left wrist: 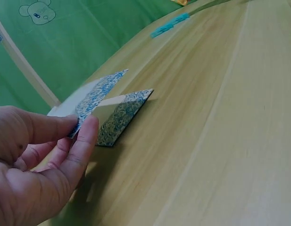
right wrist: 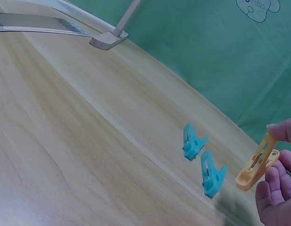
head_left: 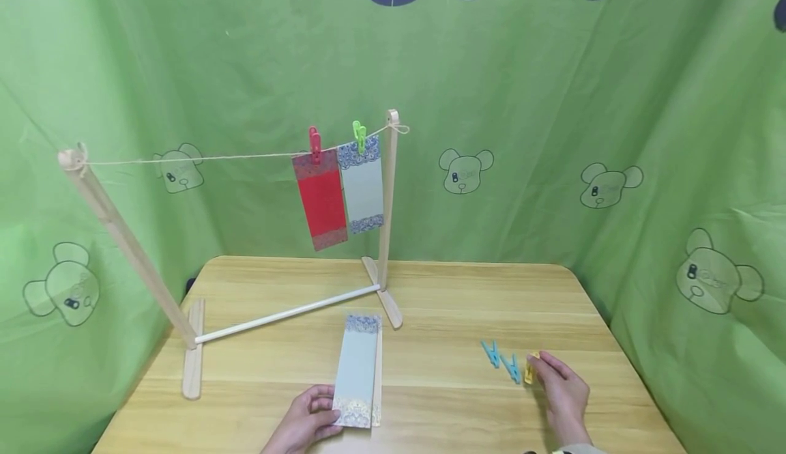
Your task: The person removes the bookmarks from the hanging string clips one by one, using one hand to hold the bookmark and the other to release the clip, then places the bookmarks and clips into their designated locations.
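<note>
My left fingers (left wrist: 84,147) pinch pale card (head_left: 357,365), long axis pointing away — right fingers (right wrist: 273,185) pinch yellow clip (right wrist: 250,176), well rightward.

Soft, fairly even light filled the head view, with a faint glare whitening the tabletop (head_left: 454,427) along its near edge; small lettering on the green curtain (head_left: 522,65) blurred past reading. The left wrist view was dimmer — a diffuse shadow darkened the tabletop below the left hand (left wrist: 46,165), and distortion bowed the tabletop's edge. The right wrist view showed pale glare and a soft-edged shadow beside the right hand (right wrist: 279,183).
</note>
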A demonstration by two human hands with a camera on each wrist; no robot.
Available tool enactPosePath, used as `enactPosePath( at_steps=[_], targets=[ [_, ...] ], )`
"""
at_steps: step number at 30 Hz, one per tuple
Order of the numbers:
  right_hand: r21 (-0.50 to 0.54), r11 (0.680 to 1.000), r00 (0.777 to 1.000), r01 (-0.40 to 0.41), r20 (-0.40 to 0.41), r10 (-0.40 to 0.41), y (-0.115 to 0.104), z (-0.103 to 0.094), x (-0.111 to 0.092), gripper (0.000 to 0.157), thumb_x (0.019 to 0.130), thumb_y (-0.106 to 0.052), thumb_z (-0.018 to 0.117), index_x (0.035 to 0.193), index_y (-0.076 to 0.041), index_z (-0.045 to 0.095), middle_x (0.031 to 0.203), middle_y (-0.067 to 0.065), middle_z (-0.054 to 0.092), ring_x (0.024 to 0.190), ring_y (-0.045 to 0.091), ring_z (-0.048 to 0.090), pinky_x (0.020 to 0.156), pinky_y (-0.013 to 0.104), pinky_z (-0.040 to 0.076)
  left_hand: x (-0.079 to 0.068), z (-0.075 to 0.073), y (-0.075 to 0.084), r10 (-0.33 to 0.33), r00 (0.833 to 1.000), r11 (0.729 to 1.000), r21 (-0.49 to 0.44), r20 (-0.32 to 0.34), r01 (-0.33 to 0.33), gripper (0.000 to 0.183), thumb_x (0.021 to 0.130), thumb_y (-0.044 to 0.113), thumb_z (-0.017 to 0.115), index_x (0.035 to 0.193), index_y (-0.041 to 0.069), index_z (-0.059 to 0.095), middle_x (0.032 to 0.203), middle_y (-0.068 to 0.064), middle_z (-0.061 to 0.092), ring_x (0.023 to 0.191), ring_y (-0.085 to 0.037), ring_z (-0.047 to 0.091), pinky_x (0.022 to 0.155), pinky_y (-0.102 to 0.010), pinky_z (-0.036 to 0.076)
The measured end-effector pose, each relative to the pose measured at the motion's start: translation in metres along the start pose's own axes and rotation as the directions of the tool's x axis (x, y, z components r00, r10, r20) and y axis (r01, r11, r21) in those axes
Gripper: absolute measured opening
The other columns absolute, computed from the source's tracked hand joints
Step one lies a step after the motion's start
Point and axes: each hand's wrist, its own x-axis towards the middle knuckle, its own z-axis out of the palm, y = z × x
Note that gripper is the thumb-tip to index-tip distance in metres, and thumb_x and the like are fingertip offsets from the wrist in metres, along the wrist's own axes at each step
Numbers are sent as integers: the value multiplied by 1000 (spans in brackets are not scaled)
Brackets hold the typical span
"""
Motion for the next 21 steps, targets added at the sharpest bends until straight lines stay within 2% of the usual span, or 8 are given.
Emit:
enactPosePath(
  at_steps=[5,10,21],
  targets=[
    [0,1000,1000,7,1,-7,1,1,2,39,74,-14,86,108,-4,69,83,-14,68,77,1,63,76,17,55,1,4,-1,-12,999,1000,23,-36,12,40,84,-16,60,121,-13,45,90,-8,51,80,-20,59,79,-43,59],
    [-43,999,1000,17,1,-17,2,1,2,52,74,-16,86,119,1,64,84,-15,67,78,0,63,76,17,55,3,6,-1,-15,998,999,50,-68,18,42,81,-18,61,120,-14,46,90,-11,49,78,-22,60,77,-42,60],
    [-150,989,1000,13,14,-11,5,-2,5,65,72,-25,88,125,0,60,83,-19,64,78,-1,62,78,17,55,3,8,-1,-34,997,996,77,-76,40,38,82,-14,64,117,-14,48,88,-13,54,76,-22,64,77,-41,60]
  ],
)
